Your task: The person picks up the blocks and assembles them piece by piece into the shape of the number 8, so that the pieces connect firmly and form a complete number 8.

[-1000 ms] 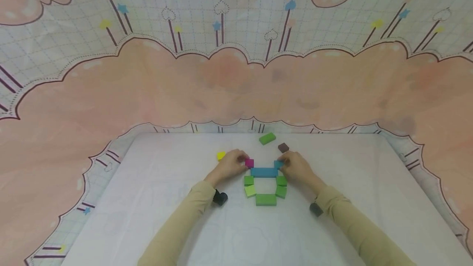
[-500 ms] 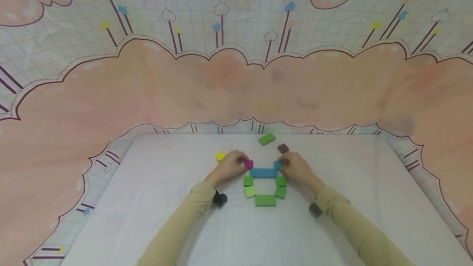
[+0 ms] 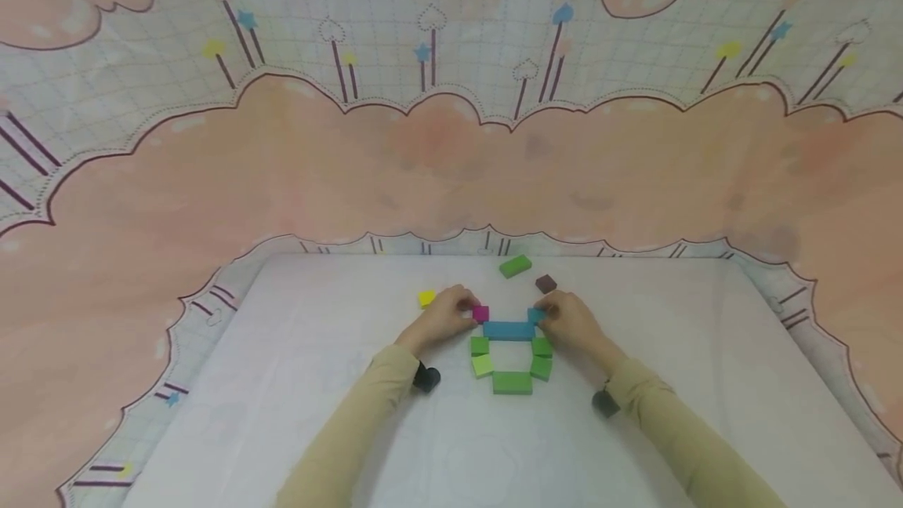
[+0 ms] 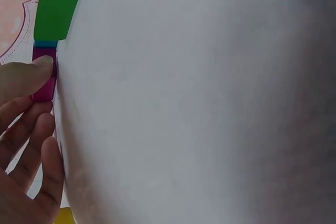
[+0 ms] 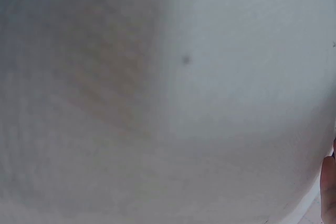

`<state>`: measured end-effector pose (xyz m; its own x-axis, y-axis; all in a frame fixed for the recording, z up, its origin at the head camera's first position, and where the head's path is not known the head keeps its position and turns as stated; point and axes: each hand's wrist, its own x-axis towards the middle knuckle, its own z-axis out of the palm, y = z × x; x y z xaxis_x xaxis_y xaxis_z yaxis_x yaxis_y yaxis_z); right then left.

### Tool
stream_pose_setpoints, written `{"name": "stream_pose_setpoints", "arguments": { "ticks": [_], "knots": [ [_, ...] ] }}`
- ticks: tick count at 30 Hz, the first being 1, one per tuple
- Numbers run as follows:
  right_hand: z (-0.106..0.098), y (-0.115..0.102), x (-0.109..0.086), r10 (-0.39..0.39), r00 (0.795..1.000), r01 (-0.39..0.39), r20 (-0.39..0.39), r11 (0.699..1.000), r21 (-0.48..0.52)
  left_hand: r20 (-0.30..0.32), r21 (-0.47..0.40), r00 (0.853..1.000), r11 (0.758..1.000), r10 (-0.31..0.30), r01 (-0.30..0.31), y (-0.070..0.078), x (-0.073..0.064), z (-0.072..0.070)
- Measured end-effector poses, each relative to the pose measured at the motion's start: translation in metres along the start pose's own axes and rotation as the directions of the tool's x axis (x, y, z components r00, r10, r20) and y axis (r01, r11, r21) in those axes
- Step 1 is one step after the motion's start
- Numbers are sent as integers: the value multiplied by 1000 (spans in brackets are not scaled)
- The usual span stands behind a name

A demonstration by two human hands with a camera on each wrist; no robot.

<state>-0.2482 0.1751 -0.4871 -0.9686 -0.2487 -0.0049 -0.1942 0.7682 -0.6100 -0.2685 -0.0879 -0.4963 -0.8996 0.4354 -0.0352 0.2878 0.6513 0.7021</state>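
My left hand (image 3: 440,318) pinches a magenta block (image 3: 481,313) at the upper left corner of a ring of blocks. The left wrist view shows the thumb (image 4: 31,78) across that block's near face, the other fingers beside its end. At the opposite corner, my right hand (image 3: 573,326) holds a small blue block (image 3: 534,315) by its outer end, partly hidden by the fingers. Between and just below them lies a long blue block (image 3: 509,331). In the right wrist view only a sliver of the right hand (image 5: 328,187) appears at the edge.
Below the long blue block, green blocks line both sides, with a wider green block (image 3: 512,383) at the bottom. A yellow block (image 3: 426,299) lies beyond the left hand. Farther back are a loose green block (image 3: 516,266) and a brown block (image 3: 546,284) on the white table (image 3: 282,414).
The head view has shifted slightly, so everything appears a little farther right. Both hands keep their hold on the magenta and small blue blocks, and the arrangement looks the same.
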Motion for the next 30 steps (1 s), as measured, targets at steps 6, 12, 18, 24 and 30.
{"name": "stream_pose_setpoints", "arguments": {
  "ticks": [6, 12, 18, 24, 30],
  "knots": [
    [1, 3, -2, 6, 1000, -6, 5, 1000, 8, 6, -17, 1000, 1000, -13, 13, 1, 1, 1],
    [1, 2, -4, 12, 1000, -12, 13, 1000, 1, -3, -18, 1000, 999, -27, 26, 2, 0, 2],
    [-2, 6, -8, 25, 1000, -25, 15, 999, 31, -6, -25, 999, 999, -32, 32, 0, 0, 2],
    [-8, 12, -11, -14, 1000, 14, 14, 1000, 27, -11, -33, 999, 999, -34, 33, -1, 0, 2],
    [-17, 16, -9, -44, 999, 44, 29, 999, 14, -20, -61, 999, 998, -34, 33, -2, -1, 3]
  ]
}}
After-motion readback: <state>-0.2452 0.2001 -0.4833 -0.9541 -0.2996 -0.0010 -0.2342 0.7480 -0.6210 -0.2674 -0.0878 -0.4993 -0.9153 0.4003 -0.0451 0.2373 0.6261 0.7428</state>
